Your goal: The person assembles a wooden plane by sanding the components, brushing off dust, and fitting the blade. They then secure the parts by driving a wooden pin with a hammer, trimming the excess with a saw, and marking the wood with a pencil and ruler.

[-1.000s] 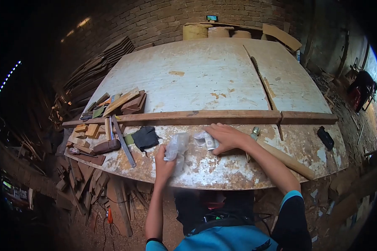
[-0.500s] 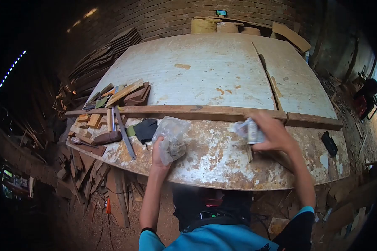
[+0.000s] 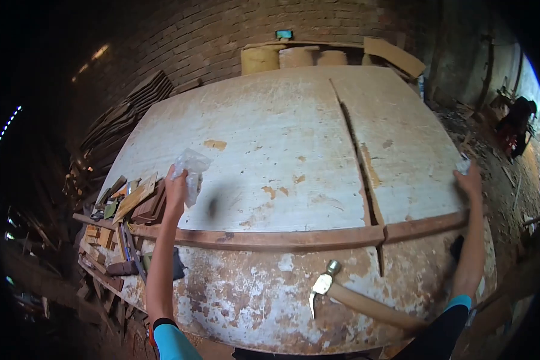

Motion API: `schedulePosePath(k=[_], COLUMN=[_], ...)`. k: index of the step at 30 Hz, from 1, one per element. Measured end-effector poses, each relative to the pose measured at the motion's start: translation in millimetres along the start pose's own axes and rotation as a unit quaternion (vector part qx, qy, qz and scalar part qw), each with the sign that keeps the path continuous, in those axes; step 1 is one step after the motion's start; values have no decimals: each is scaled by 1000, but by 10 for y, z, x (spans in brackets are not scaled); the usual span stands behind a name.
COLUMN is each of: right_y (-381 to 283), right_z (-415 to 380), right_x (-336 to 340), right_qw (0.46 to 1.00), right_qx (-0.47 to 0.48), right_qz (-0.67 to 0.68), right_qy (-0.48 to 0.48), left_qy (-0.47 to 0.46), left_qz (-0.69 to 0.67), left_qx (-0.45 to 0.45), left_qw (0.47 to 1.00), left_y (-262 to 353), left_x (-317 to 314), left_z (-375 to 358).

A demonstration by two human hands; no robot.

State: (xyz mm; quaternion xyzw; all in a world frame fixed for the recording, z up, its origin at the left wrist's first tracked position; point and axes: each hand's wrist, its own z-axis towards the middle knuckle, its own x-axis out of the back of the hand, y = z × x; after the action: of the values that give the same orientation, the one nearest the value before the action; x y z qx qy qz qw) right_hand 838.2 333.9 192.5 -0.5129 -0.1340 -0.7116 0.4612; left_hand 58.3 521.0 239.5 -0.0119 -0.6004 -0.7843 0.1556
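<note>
My left hand (image 3: 175, 187) is closed around a crumpled clear plastic bag (image 3: 193, 167), held above the left part of the big pale board (image 3: 264, 138). Far out at the board's right edge, my right hand (image 3: 470, 180) is closed on a small crumpled plastic packet (image 3: 463, 164), mostly hidden by the fingers. A claw hammer (image 3: 366, 303) with a wooden handle lies on the worn, paint-flaked bench top (image 3: 240, 294) near me. The lower end of its handle passes behind my right sleeve.
A wooden strip (image 3: 282, 240) runs along the board's near edge. Wood offcuts (image 3: 135, 201) and tools lie piled at the left, beside a dark cloth (image 3: 178, 266). A long gap (image 3: 357, 150) splits the board. Several round drums (image 3: 261, 60) stand behind, against the brick wall (image 3: 204, 48).
Both hands have moved forward and apart, the left with the bag, the right with the packet. The hammer, largely covered by my right hand and arm before, now shows. The view has shifted forward.
</note>
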Motion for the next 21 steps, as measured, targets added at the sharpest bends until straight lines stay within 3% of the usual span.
schedulePosePath(k=[1, 3, 8, 9, 10, 11, 12, 13, 14, 15, 17, 19, 21], right_y=[53, -98, -63, -70, -154, -180, 82, 279, 66, 260, 215, 444, 371], right_z=[27, -60, -323, -295, -329, -328, -260, -191, -263, -220, -170, -38, 41], right_x=[-92, 47, 93, 101, 194, 220, 31, -153, -28, -240, -237, -445, -400], right_qw=[996, 992, 974, 963, 957, 953, 960, 969, 975, 987, 984, 984, 985], right_qx=[-67, -63, -11, -21, -23, -39, -8, 24, 43, 99, 46, 136, 94], right_qz=[-54, -47, 4, -35, -39, -22, -2, -12, -59, -42, -109, -103, -141], right_qy=[-10, -99, -226, -267, -288, -299, -279, -244, -212, -116, -135, 42, 32], left_qy=[1, -9, 3, -1, -78, -112, -101, -78, -48, -19, 10, -17, -54], left_qz=[30, 121, 109, 114, 91, 169, 258, 360, 407, 413, 347, 270, 311], left_qx=[-35, -81, 32, 42, 86, 69, 17, -106, -175, -272, -317, -280, -273], left_qw=[999, 989, 994, 993, 989, 977, 961, 924, 895, 869, 883, 921, 909], left_y=[-154, -374, -485, -549, -392, -433, -523, -605, -247, -60, 112, 349, 395], left_x=[19, 108, 118, 161, 132, 149, 140, 156, 115, 111, 108, 139, 293], left_z=[44, 74, 24, 14, -80, -83, -110, -159, -396, -574, -963, -1485, -1983])
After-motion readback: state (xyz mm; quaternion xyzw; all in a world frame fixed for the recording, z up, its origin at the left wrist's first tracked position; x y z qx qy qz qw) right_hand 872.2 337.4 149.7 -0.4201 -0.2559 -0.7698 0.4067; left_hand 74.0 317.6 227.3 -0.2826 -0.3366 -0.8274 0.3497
